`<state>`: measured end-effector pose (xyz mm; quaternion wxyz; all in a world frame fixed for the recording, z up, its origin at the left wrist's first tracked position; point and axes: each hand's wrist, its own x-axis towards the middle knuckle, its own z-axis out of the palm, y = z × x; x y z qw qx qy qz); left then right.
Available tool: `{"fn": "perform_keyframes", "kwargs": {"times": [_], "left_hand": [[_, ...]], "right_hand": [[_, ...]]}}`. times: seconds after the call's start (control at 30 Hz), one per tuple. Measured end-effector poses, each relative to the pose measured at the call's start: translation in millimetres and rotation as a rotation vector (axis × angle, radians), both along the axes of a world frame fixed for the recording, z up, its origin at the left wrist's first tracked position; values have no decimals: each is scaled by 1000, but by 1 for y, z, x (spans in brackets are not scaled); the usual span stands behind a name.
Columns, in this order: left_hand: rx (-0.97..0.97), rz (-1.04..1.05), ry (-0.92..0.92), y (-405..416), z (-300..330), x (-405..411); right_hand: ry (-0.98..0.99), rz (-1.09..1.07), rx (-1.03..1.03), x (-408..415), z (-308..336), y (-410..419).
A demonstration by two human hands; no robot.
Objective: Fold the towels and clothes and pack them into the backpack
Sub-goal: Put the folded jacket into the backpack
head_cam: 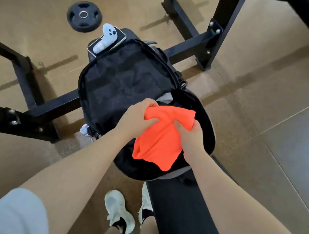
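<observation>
A black backpack (119,82) lies on the black padded bench (183,212), its main compartment unzipped toward me. A bright orange folded cloth (158,140) sits at the mouth of that opening. My left hand (136,116) grips the cloth's upper left edge. My right hand (191,138) pinches its right side. A bit of grey fabric (166,97) shows inside the bag behind the orange cloth.
A white game controller (105,38) rests on a phone-like slab (118,37) at the bench's far end. A black weight plate (84,16) lies on the brown floor. Black steel rack legs (188,49) cross under and behind the bench. My white shoes (117,212) stand left of it.
</observation>
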<state>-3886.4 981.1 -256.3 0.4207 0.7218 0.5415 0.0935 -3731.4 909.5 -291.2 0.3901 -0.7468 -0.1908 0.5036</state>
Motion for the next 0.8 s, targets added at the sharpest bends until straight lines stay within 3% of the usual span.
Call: {"fn": "perform_keyframes", "kwargs": {"times": [0.13,0.2,0.27,0.33,0.4,0.47,0.63,0.8], "left_hand": [[515,-272,260,-10,-28,6],[640,-419,300,-31,-39,5],[528,-644,347,-54,-43,5],[298,-793,456,-69,-45,6],[211,-812,577,-73,-49,10],[227,-784,582,-73,-52,18],[231,-775,559,-74,-73,29],[106,-893,586,-68,-59,24]], "right_hand": [[-411,419,-180,5,-8,-6],[-720,723,-183,10,2,-22],[-997,981,-117,20,13,-42],[-1085,1154,-38,33,14,-61],[-1136,1313,-5,46,9,-75],[-1154,1425,1,53,3,-84],[-1168,1396,83,50,0,-95],[-1186,1433,231,52,32,-100]]}}
